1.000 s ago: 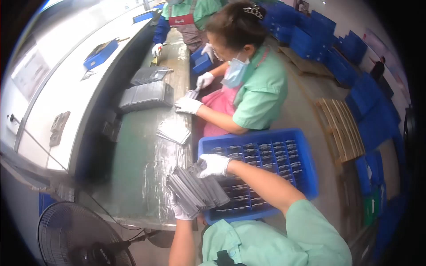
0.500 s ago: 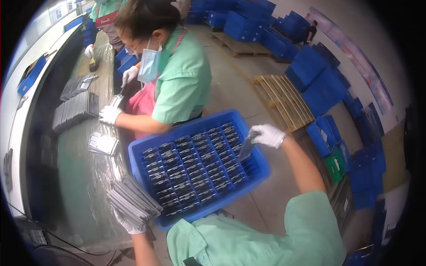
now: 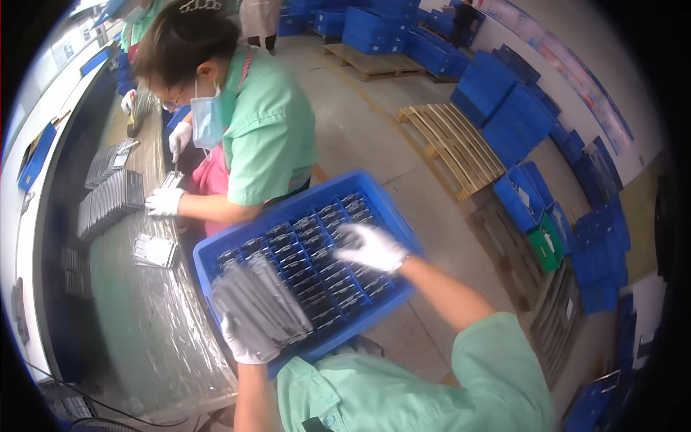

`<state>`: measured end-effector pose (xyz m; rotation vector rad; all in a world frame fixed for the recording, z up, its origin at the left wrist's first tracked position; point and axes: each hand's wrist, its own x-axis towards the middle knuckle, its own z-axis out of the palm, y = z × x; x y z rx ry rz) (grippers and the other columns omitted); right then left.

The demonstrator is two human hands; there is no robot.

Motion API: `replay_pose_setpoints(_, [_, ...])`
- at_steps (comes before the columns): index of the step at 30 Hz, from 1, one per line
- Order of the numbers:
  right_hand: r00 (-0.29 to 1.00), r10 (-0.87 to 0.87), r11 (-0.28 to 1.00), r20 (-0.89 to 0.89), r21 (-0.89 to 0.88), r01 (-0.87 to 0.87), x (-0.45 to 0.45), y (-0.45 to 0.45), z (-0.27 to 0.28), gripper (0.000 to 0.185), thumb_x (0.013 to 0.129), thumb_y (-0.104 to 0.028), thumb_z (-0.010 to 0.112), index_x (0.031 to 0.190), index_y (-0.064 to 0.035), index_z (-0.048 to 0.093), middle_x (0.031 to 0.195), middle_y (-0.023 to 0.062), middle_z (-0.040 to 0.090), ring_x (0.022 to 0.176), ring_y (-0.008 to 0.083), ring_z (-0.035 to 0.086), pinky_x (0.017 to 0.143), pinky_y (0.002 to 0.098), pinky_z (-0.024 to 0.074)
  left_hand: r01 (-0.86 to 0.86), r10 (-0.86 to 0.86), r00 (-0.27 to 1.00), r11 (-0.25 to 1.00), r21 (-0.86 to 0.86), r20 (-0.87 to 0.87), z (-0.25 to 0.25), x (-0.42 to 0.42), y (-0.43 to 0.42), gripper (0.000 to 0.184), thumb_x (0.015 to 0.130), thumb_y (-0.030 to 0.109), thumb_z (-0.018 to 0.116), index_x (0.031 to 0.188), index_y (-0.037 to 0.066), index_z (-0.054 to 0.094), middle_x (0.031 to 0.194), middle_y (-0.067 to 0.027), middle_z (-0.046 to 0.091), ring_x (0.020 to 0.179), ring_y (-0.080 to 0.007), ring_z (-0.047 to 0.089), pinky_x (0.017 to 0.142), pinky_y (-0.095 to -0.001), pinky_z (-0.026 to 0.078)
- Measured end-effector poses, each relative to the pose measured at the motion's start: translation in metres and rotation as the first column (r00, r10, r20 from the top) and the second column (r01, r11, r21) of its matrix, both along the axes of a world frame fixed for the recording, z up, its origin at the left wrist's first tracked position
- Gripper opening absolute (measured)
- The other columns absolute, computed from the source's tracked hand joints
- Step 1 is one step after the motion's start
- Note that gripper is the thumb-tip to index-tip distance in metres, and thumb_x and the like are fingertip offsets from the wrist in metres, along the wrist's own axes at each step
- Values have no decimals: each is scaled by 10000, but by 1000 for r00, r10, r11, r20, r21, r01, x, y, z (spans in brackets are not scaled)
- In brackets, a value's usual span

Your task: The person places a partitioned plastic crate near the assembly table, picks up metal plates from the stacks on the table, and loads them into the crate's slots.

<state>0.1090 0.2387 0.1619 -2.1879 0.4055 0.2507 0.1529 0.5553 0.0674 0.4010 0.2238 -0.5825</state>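
My left hand point(image 3: 243, 341), in a white glove, grips a fanned stack of flat grey parts point(image 3: 260, 301) over the left front of a blue bin point(image 3: 394, 209). Thin dividers split the bin into rows filled with upright dark parts point(image 3: 306, 236). Above the right side of the bin is my right hand point(image 3: 371, 247), gloved too, fingers bent and apart; nothing shows between them, though motion blurs them slightly.
A masked co-worker point(image 3: 270, 129) handles small parts at the bench point(image 3: 137, 309) on the left. Grey stacks point(image 3: 111, 204) and flat plates point(image 3: 154, 250) lie there. Wooden pallets point(image 3: 453, 147) and blue crates point(image 3: 504, 108) stand at the right.
My left hand has carried the stack from beside the bench to over the bin. My right hand, which held one grey part at the bin's right side, has moved left and let it go.
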Motion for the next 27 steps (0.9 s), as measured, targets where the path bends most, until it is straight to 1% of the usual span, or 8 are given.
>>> replay_pose_setpoints(4, [997,66,998,-31,8,-66,26,53,-11,604,806,-507,586,1141,-5,559,1021,240,616,1016,329,581,903,393,438,152,-149,985,988,30,-84,1,-8,-46,592,795,391,622,1284,96,468,1220,-136,548,1085,-315,543,946,-488,432])
replay_pose_setpoints(9, [937,144,987,-318,-21,-158,21,23,14,299,863,-296,536,938,-14,597,761,142,660,542,198,631,486,312,498,229,-237,959,971,-69,-158,3,-24,-76,518,792,371,634,1211,84,529,1157,-119,588,1044,-302,567,918,-478,450])
replay_pose_setpoints(12, [999,-48,998,-10,39,49,5,3,-4,215,857,-199,526,938,-9,584,704,129,637,537,181,618,481,318,496,278,-286,945,958,-71,-161,3,-27,-83,525,783,367,642,1211,86,528,1154,-124,588,1039,-306,569,912,-484,453])
replay_pose_setpoints(14, [946,-284,879,-155,352,321,2,-8,24,119,848,-72,467,920,-14,543,729,100,604,511,159,574,451,287,484,310,-316,937,949,-64,-150,0,-26,-85,530,780,366,643,1214,85,525,1154,-127,587,1041,-311,567,915,-488,451])
replay_pose_setpoints(16, [958,-272,879,-89,383,285,0,-28,17,132,863,-91,490,955,1,506,795,113,606,528,150,566,448,265,480,320,-327,931,945,-69,-162,-2,-26,-89,523,782,364,641,1209,85,528,1146,-124,590,1034,-311,569,911,-486,453])
replay_pose_setpoints(18, [987,-144,979,-68,137,152,-8,-28,9,489,820,-354,643,1110,8,489,815,129,607,555,156,581,474,299,486,328,-337,926,941,-83,-169,6,-30,-96,514,784,364,639,1203,85,532,1142,-121,592,1028,-309,571,908,-484,455])
replay_pose_setpoints(20, [954,-25,1000,-300,-23,19,-10,-10,36,619,780,-446,663,1167,2,484,824,161,611,623,159,605,519,308,490,316,-323,932,946,-68,-164,1,-31,-102,518,786,366,635,1210,88,527,1155,-123,585,1039,-307,566,907,-483,457])
replay_pose_setpoints(27, [982,65,996,-180,79,-51,-15,-14,14,308,833,-257,583,1018,-10,588,693,112,621,532,168,603,477,319,481,278,-285,944,958,-67,-165,6,-30,-102,526,797,377,621,1231,101,511,1188,-114,567,1058,-300,557,923,-482,450])
